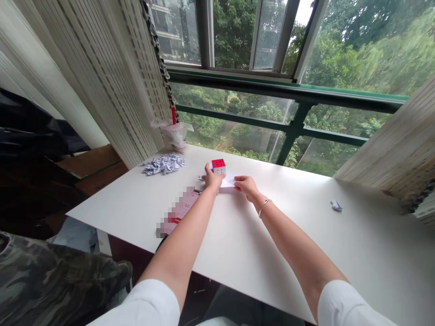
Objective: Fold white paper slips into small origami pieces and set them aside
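Note:
A Rubik's cube (219,165) with a red top and a white front side is at the middle of the table, at the left end of a piece of white paper (229,182). My left hand (213,179) is closed about the cube's left and near sides. Whether its fingers also press on the paper cannot be made out. My right hand (247,186), with a silver bangle (264,208) at the wrist, pinches the paper's right end. Near my left forearm lies a pink item (185,206) with a red mark, partly blurred and partly hidden by the arm.
A heap of folded white paper pieces (163,164) lies at the table's back left. Behind it stands a plastic-wrapped cup (176,136) with a red straw. A single folded paper piece (336,206) rests at the right. The white table (118,206) meets a window with a green railing (297,120).

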A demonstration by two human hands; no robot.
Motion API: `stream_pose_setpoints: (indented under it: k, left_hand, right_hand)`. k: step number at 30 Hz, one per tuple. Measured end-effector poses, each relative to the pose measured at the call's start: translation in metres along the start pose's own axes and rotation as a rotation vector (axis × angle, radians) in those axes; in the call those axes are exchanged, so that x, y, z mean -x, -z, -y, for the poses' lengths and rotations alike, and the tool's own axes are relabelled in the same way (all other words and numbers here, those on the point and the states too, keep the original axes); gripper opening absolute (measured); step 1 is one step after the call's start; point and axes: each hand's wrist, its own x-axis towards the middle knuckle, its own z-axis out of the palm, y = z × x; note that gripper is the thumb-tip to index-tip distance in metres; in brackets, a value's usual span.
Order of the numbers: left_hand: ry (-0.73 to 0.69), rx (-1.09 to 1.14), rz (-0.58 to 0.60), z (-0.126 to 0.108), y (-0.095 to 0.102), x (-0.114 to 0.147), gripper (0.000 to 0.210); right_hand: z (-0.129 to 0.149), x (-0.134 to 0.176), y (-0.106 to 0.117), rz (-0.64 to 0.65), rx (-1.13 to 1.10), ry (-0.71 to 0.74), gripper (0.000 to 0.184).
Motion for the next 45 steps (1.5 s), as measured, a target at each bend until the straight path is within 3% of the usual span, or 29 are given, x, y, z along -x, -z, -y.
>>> stream_pose_setpoints:
  k: [1,4,8,11,17,19,21,23,26,28,31,32,35,40,42,45]
  left_hand:
    - [0.029,-0.155,-0.006,-0.004,0.003,-0.004,0.099]
    - [0.002,-0.273,-0.001,-0.016,0.008,-0.013,0.098]
    - [-0.153,-0.563,0.076,-0.023,0.006,-0.02,0.081]
    - [-0.139,-0.594,0.036,-0.021,0.004,-0.026,0.067]
    - [-0.13,-0.575,0.014,-0.022,0.004,-0.027,0.072]
    - [-0.166,-0.546,-0.024,-0.025,0.0,-0.016,0.076]
    - [-0.294,-0.488,-0.095,-0.03,-0.006,0.004,0.072]
    - [-0.431,-0.371,-0.072,-0.036,-0.015,0.033,0.064]
    - [-0.482,-0.17,-0.06,-0.042,-0.024,0.082,0.062]
    - [-0.372,0.007,0.101,-0.046,-0.029,0.11,0.059]
    - [-0.033,0.286,0.706,-0.048,-0.035,0.138,0.055]
    - [0.023,0.336,0.819,-0.048,-0.037,0.144,0.051]
    - [0.068,0.456,0.842,-0.044,-0.043,0.152,0.041]
    - [0.068,0.488,0.84,-0.034,-0.048,0.157,0.037]
    - [0.056,0.479,0.851,-0.032,-0.048,0.16,0.036]
    - [0.032,0.489,0.857,-0.032,-0.048,0.165,0.032]
  right_hand:
    - [0.001,0.003,0.002,0.013,0.004,0.003,0.036]
    - [0.0,0.021,0.011,0.038,0.018,0.012,0.04]
    - [-0.005,0.059,0.036,0.057,0.024,0.012,0.044]
    - [-0.012,0.091,0.06,0.052,0.02,-0.002,0.044]
    - [-0.025,0.137,0.099,-0.015,-0.006,-0.044,0.042]
    - [-0.027,0.147,0.109,-0.047,-0.027,-0.044,0.042]
    - [-0.027,0.155,0.118,-0.091,-0.055,-0.033,0.042]
    - [-0.027,0.16,0.126,-0.138,-0.097,-0.009,0.043]
    - [-0.027,0.165,0.139,-0.2,-0.166,0.045,0.043]
    - [-0.027,0.167,0.145,-0.226,-0.194,0.078,0.043]
    - [-0.027,0.17,0.152,-0.221,-0.203,0.109,0.042]
    - [-0.027,0.171,0.154,-0.207,-0.2,0.113,0.042]
    - [-0.029,0.173,0.158,-0.172,-0.188,0.129,0.041]
    - [-0.039,0.17,0.165,-0.298,-0.265,0.167,0.059]
    - [-0.041,0.169,0.166,-0.263,-0.279,0.123,0.063]
    - [-0.041,0.17,0.166,-0.134,-0.278,0.074,0.047]
